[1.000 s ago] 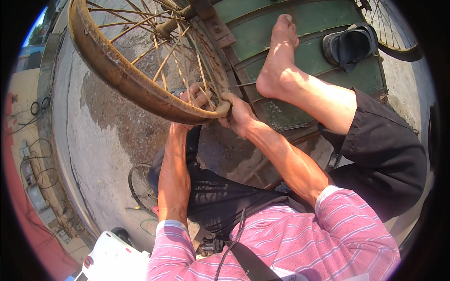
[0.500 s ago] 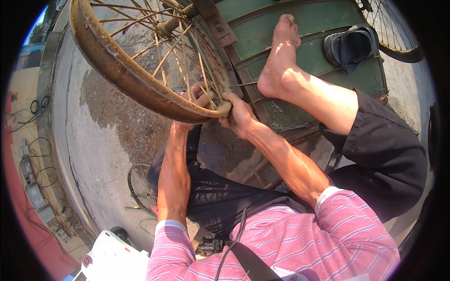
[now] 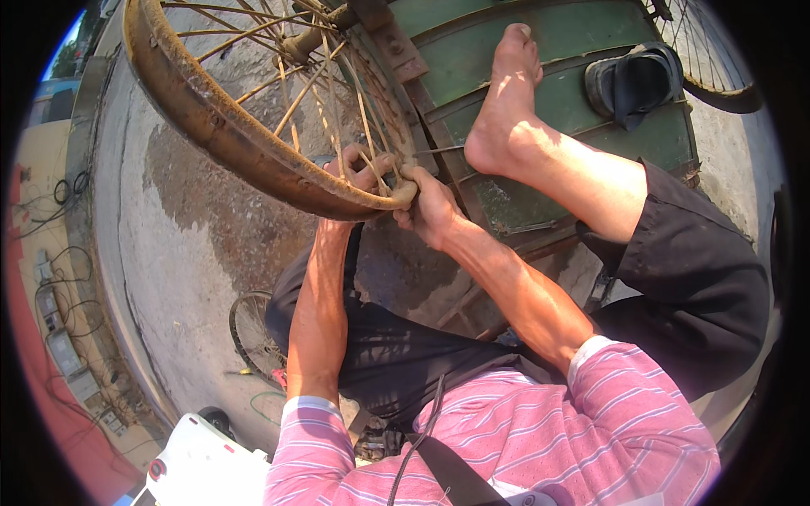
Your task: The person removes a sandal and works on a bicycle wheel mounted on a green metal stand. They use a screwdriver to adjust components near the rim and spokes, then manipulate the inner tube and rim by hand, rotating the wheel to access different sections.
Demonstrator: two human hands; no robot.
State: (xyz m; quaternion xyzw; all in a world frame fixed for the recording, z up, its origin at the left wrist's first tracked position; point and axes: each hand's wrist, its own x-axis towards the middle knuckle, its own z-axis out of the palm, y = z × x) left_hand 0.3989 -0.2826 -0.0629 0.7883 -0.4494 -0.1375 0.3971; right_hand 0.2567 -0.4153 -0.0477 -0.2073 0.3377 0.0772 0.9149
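Observation:
A rusty spoked wheel [image 3: 218,118], with no tyre on its rim, stands tilted at the upper left. My left hand [image 3: 364,165] reaches behind the rim, its fingers curled among the spokes near the rim's lower end; the rim hides part of the palm. At that same end my right hand [image 3: 432,207] is closed on the rim, thumb on top and fingers curled at the edge. Both hands almost meet there. Whether a small part sits between the fingers cannot be made out. The hub [image 3: 305,44] shows at the top, beside a rusty metal bracket [image 3: 396,52].
My bare foot [image 3: 515,110] rests on a green metal panel [image 3: 582,110], with a black sandal [image 3: 633,86] to its right. Another spoked wheel [image 3: 717,94] is at the far right. A smaller wheel [image 3: 246,333] and a white vehicle part [image 3: 202,464] lie lower left. Cables run along the left wall.
My left fingers have shifted slightly among the spokes, and the left forearm has moved a little to the right. The rim has shifted very slightly; my right hand keeps its place.

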